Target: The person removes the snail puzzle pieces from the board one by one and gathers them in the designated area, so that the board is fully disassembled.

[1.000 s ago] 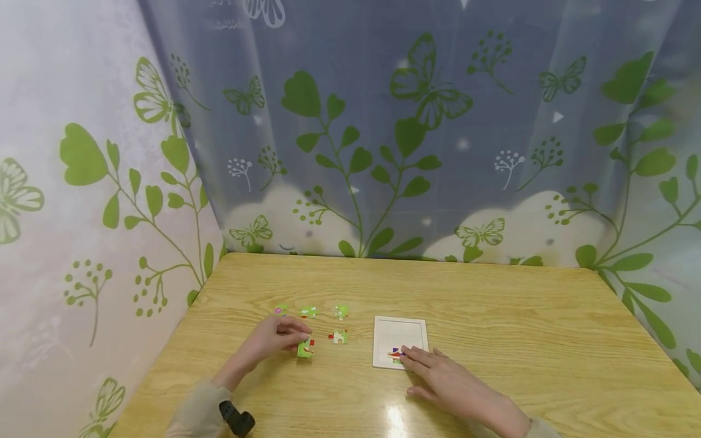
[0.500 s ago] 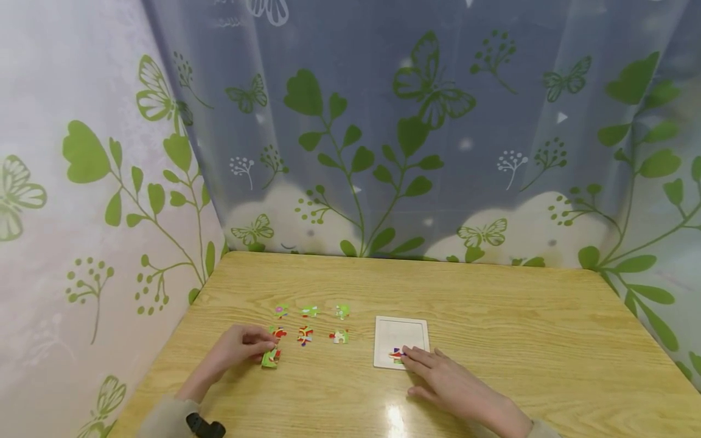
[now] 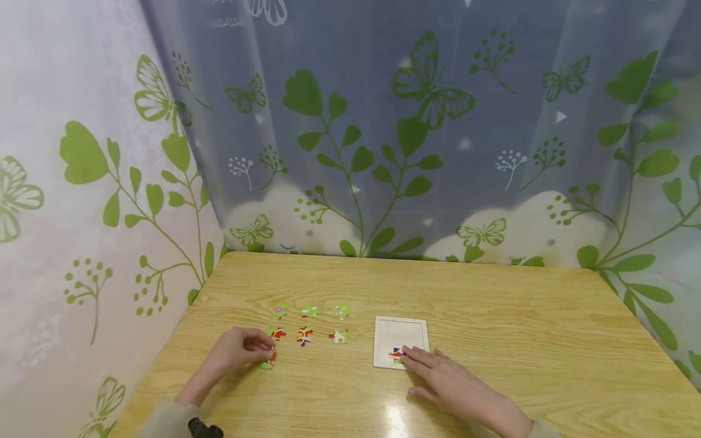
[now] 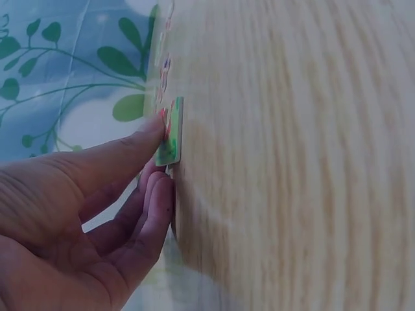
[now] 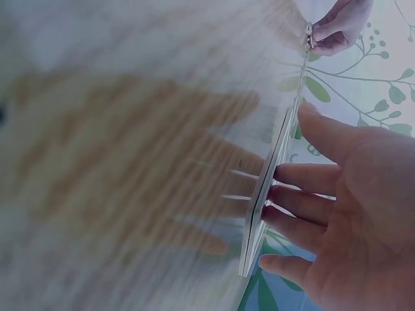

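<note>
My left hand (image 3: 237,351) pinches a green and red jigsaw puzzle piece (image 3: 266,365) at the near left of the loose pieces. In the left wrist view the thumb (image 4: 146,135) lies against that puzzle piece (image 4: 171,139), with the other fingers curled below it. On the light wooden puzzle tray (image 3: 383,328), a blue and red puzzle piece (image 3: 395,356) lies in the near part, partly hidden by fingers. My right hand (image 3: 446,378) rests its straight fingers on the tray's near right part; the right wrist view shows them spread against the tray (image 5: 259,194).
Loose pieces lie in two rows left of the tray: a pink-flowered one (image 3: 280,311), a green one (image 3: 309,311) and another green one (image 3: 342,312) behind; red ones (image 3: 278,334) (image 3: 305,336) and a white-green one (image 3: 339,336) in front. A patterned curtain (image 3: 372,182) borders the wooden table (image 3: 493,316).
My left hand has moved left and slightly nearer with the puzzle piece, uncovering two red pieces. Over the last half second it shifts only slightly. The right hand stays on the tray.
</note>
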The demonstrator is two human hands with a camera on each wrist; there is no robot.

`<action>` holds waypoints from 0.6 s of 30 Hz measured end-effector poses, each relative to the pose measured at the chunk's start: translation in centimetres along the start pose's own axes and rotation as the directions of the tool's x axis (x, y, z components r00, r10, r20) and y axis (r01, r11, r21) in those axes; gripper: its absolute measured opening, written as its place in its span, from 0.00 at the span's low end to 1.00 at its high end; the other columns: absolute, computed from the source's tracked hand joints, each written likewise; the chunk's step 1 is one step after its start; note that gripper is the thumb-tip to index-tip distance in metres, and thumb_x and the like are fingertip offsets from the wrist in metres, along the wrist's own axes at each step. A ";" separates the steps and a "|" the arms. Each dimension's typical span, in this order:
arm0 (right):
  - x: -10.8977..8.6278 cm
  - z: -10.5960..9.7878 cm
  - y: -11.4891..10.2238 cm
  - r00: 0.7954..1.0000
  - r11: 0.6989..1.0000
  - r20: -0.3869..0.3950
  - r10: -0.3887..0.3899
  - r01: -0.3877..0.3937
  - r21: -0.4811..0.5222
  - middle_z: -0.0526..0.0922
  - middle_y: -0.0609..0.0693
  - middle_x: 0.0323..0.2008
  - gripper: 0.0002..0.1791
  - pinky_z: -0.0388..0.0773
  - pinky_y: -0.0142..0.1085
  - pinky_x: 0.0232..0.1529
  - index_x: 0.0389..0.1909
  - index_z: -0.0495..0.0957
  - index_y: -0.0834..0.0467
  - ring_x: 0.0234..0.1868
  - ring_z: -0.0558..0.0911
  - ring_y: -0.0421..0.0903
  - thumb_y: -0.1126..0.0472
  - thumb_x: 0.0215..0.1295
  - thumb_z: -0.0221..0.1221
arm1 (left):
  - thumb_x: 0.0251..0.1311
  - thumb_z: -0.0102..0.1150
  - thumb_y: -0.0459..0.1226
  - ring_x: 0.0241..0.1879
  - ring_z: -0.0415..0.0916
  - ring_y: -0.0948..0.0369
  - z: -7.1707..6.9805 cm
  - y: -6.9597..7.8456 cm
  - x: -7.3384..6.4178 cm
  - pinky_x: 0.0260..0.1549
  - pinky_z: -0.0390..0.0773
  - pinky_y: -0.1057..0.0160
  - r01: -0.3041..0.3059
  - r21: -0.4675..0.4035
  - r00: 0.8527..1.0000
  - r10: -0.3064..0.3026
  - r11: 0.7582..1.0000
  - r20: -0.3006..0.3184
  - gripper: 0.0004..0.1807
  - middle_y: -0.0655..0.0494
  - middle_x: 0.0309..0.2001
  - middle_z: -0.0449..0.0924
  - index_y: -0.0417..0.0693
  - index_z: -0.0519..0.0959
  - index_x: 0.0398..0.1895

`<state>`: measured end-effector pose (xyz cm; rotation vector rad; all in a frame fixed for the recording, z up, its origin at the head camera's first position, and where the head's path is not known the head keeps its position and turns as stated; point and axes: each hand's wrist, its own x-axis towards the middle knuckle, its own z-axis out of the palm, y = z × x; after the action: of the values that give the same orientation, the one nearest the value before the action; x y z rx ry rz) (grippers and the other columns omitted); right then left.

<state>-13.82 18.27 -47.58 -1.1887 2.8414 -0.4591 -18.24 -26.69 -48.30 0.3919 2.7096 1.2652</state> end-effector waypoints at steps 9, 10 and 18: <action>0.1 0.0 0.0 1.000 1.000 0.006 0.026 -0.026 0.009 0.70 0.60 0.71 0.32 0.65 0.60 0.67 0.68 0.71 0.66 0.70 0.71 0.58 0.46 0.74 0.57 | 0.56 0.75 0.36 0.31 0.80 0.64 0.1 0.7 0.1 0.31 0.79 0.68 0.074 0.080 0.996 -0.070 0.994 -0.055 0.06 0.60 0.30 0.85 0.47 0.88 0.35; 0.1 0.0 0.0 1.000 1.000 0.004 0.026 -0.026 0.009 0.70 0.61 0.71 0.32 0.65 0.60 0.67 0.68 0.72 0.66 0.70 0.71 0.58 0.47 0.74 0.57 | 0.58 0.74 0.37 0.31 0.80 0.64 0.2 0.8 0.1 0.31 0.79 0.67 0.092 0.084 0.994 -0.086 0.992 -0.069 0.05 0.61 0.30 0.85 0.48 0.88 0.35; 0.1 -0.1 0.1 1.000 1.000 -0.025 0.006 -0.005 0.023 0.73 0.60 0.69 0.30 0.66 0.62 0.67 0.66 0.74 0.66 0.68 0.73 0.59 0.47 0.75 0.57 | 0.70 0.63 0.42 0.31 0.80 0.62 0.5 2.3 1.4 0.29 0.77 0.65 0.118 0.004 0.979 -0.116 0.993 -0.170 0.10 0.56 0.31 0.86 0.46 0.87 0.44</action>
<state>-13.93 18.30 -47.51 -1.1797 2.8515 -0.5085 -19.11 -24.51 -46.81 0.1282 2.8336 1.3038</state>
